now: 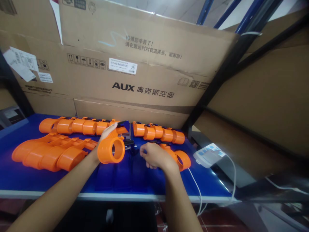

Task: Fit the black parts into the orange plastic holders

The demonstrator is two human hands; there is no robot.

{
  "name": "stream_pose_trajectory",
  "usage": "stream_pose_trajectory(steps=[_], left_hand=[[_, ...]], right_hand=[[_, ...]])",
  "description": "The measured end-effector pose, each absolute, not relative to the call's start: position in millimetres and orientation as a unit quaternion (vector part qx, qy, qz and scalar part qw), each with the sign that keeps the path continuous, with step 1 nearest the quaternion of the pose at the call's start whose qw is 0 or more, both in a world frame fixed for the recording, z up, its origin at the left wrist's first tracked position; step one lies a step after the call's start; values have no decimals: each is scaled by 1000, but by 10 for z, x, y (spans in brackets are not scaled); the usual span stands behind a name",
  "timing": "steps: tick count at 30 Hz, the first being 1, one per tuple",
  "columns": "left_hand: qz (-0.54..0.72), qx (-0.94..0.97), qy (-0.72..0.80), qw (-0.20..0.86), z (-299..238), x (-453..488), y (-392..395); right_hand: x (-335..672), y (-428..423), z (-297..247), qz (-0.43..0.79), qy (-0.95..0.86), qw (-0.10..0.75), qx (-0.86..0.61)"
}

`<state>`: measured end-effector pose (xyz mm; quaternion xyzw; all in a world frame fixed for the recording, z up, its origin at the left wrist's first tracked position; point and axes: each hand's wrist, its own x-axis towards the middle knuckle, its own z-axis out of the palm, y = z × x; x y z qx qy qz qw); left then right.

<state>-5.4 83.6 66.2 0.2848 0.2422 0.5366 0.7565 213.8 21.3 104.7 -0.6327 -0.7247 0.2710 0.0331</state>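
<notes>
My left hand [107, 131] is closed around an orange plastic part with a round ring end [104, 154], raised above the table. A dark blue piece [124, 125] sticks out at the top of that part, past my fingertips. My right hand [155, 155] hovers a little to the right with its fingers curled in; whatever they may pinch is hidden. Between the hands lie small dark parts [130, 143], blurred. Another ring-ended orange part [182, 160] lies just behind my right wrist. Flat dark blue pieces [123, 175] rest on the table below the hands.
Rows of orange ring parts stand along the back left [65, 125] and back right [162, 133]; more lie at left [50, 158]. A white device [209, 155] with a cable sits at the right of the blue table [91, 190]. Cardboard [96, 80] walls the back.
</notes>
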Motion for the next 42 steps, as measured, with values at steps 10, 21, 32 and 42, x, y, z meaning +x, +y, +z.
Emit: stream_pose_trajectory(steps=[10,21,32,42], left_hand=[[606,408,281,622,579,19,900],[569,487,316,583,406,105,995],[563,506,300,581,495,112,880],[565,482,295,601,466,113,902]], right_hand=[[1956,461,1191,45,-821,243,-515],[1745,844,695,-34,-806,359,-470],[1818,804,513,36,-802,412,-431],[1874,819,502,-6,-812,404,-420]])
